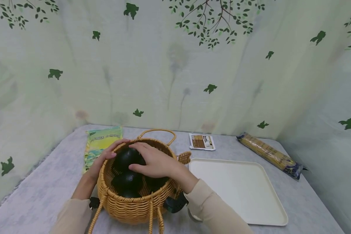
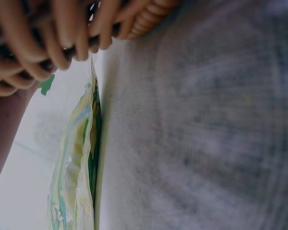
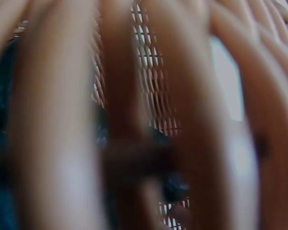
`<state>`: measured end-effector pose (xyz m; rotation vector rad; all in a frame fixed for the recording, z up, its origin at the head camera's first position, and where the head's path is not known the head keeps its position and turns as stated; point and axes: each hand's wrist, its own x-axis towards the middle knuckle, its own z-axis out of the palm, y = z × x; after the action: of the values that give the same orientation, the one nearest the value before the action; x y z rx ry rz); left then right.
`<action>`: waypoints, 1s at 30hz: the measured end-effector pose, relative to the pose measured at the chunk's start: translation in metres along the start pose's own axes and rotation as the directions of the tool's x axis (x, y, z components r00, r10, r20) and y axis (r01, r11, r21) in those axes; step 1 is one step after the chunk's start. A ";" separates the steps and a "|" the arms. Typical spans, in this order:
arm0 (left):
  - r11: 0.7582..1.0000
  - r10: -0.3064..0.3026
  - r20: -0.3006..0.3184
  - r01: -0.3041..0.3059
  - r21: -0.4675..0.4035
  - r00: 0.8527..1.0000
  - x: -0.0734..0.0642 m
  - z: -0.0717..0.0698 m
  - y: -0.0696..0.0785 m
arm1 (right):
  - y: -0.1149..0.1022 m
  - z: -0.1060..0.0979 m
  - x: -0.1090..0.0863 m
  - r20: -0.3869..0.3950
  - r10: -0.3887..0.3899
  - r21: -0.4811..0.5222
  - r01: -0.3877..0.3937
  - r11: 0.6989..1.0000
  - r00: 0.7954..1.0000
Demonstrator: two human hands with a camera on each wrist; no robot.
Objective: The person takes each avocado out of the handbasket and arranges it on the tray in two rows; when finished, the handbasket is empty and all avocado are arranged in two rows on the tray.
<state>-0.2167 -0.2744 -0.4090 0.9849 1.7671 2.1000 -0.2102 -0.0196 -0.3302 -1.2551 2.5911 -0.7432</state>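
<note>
A round wicker basket [image 1: 125,208] stands at the front of the table, with several dark, glossy, round things inside. My right hand [image 1: 156,161] reaches over the basket's right side and holds the uppermost dark round thing [image 1: 127,159], thumb and fingers spread around it. Another dark round thing [image 1: 127,182] lies just below that one. At the left rim, my left hand [image 1: 103,159] grips the basket's edge. Woven strands of the basket [image 2: 62,33] fill the upper left of the left wrist view. In the right wrist view, blurred basket strands [image 3: 57,120] hide most of the contents.
Behind the basket on the left lies a yellow-green packet [image 1: 103,139]. A white tray [image 1: 237,191] lies to the right. Farther back are a small white-and-brown packet [image 1: 201,142] and a long golden packet [image 1: 269,154]. The basket's handle [image 1: 158,130] arches up at the back.
</note>
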 end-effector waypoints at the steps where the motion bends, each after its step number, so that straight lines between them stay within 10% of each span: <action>1: 1.000 0.002 0.001 -0.002 -0.003 1.000 0.000 0.000 0.000 | 0.000 0.000 0.001 -0.001 -0.005 0.007 0.005 1.000 1.000; 30: 0.998 0.003 0.048 0.000 -0.063 0.999 -0.001 -0.001 0.003 | -0.001 -0.004 0.007 0.006 0.001 0.053 -0.002 0.999 1.000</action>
<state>-0.2153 -0.2763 -0.4070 1.0116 1.6677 2.1014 -0.2152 -0.0236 -0.3262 -1.2382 2.5495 -0.8010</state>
